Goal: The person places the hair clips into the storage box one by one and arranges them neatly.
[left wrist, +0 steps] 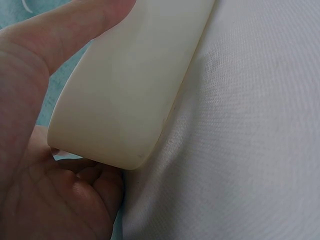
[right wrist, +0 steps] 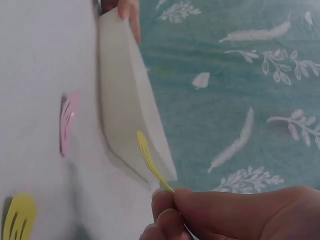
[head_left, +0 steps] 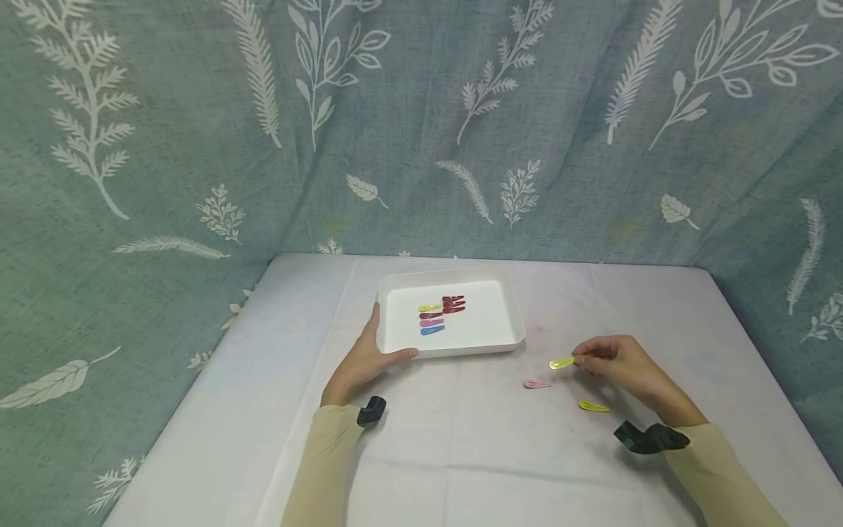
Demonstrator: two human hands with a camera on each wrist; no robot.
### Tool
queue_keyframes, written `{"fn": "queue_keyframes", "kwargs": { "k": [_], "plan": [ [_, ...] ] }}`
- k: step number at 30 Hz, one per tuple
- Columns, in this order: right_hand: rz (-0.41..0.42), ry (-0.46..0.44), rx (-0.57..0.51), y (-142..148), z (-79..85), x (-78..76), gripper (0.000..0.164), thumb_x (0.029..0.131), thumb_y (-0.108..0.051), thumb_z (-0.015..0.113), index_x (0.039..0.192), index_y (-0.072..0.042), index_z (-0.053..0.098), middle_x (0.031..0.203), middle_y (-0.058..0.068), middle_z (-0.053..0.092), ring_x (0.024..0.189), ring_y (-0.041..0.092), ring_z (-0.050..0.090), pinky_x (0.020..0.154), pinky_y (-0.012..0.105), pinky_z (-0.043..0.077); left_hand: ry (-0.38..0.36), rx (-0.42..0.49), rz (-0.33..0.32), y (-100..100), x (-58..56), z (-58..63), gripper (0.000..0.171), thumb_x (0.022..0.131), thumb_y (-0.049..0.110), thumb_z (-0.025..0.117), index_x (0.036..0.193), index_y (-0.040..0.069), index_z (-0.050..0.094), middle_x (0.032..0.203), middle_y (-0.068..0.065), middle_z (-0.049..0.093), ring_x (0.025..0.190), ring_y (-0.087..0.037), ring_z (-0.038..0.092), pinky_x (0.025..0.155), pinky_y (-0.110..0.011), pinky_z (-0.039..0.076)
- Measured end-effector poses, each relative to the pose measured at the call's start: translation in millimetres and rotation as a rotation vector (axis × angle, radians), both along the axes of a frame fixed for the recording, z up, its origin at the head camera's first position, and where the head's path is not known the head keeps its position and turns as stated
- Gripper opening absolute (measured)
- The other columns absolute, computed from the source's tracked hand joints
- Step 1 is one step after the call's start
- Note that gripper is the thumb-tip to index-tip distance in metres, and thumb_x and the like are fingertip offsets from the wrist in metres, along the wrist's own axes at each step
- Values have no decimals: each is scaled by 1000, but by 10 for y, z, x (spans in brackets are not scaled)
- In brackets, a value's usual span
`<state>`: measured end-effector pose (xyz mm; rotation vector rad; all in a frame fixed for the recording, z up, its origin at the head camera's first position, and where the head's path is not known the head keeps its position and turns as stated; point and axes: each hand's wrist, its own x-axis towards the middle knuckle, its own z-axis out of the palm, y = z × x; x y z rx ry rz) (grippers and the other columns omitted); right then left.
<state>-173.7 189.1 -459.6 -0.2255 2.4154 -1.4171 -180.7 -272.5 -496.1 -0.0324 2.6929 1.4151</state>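
My right hand (head_left: pixel 619 364) pinches one end of a yellow snap hair clip (head_left: pixel 562 363) between thumb and fingertips, its wide end pointing left. In the right wrist view the held clip (right wrist: pixel 145 152) shows in front of the tray's wall. My left hand (head_left: pixel 369 356) grips the near left corner of a white tray (head_left: pixel 484 350), thumb along the front rim and fingers against the left side. Inside the tray lie two columns of hair clips: a yellow clip (head_left: pixel 430 308), a dark red, a pink and a blue clip (head_left: pixel 432 330) at left, three dark red clips (head_left: pixel 454 304) at right.
On the white tablecloth (head_left: pixel 461 439) a pink hair clip (head_left: pixel 536 383) lies right of the tray's near corner. Another yellow clip (head_left: pixel 595 406) lies below my right hand. A leaf-patterned green curtain (head_left: pixel 421 132) hangs behind and beside the table.
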Motion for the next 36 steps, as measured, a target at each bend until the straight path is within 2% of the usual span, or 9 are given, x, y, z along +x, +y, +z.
{"fn": "queue_keyframes", "kwargs": {
  "k": [9, 15, 20, 26, 36],
  "plan": [
    [11, -11, -80, -113, 143, -76, 35, 101, -23, 69, 123, 4, 69, 110, 12, 75, 92, 18, 66, 82, 29, 60, -8, -10, 3, -1, 6, 13, 139, 74, 58, 88, 167, 26, -10, 177, -2, 4, 163, -30, 10, 129, -62, 16],
    [-2, -48, -154, -225, 182, -137, 37, 100, -23, 70, 125, 5, 68, 111, 0, 75, 102, 18, 68, 87, 22, 60, -11, -14, 4, -9, 7, 14, 140, 73, 61, 87, 167, 23, -9, 177, -3, 4, 163, -29, 10, 130, -60, 17],
    [6, -62, -224, -340, 200, -198, 39, 100, -21, 69, 127, 7, 66, 109, -7, 73, 101, 17, 68, 88, 21, 59, -14, -12, 7, -2, 10, 16, 138, 75, 58, 88, 167, 25, -9, 177, -3, 4, 163, -30, 9, 129, -61, 16],
    [4, -74, -261, -497, 215, -273, 38, 101, -22, 68, 127, 6, 66, 112, -5, 71, 100, 18, 66, 88, 21, 59, -14, -15, 17, 5, 10, 12, 137, 75, 57, 88, 167, 28, -9, 177, -1, 4, 163, -30, 10, 129, -62, 17],
    [-12, -98, -292, -755, 231, -424, 40, 100, -23, 69, 128, 5, 66, 114, -1, 70, 100, 18, 66, 89, 21, 58, -8, -12, 8, -7, 9, -2, 139, 73, 60, 88, 167, 25, -9, 177, -3, 4, 163, -30, 10, 129, -61, 16]
  ]
}}
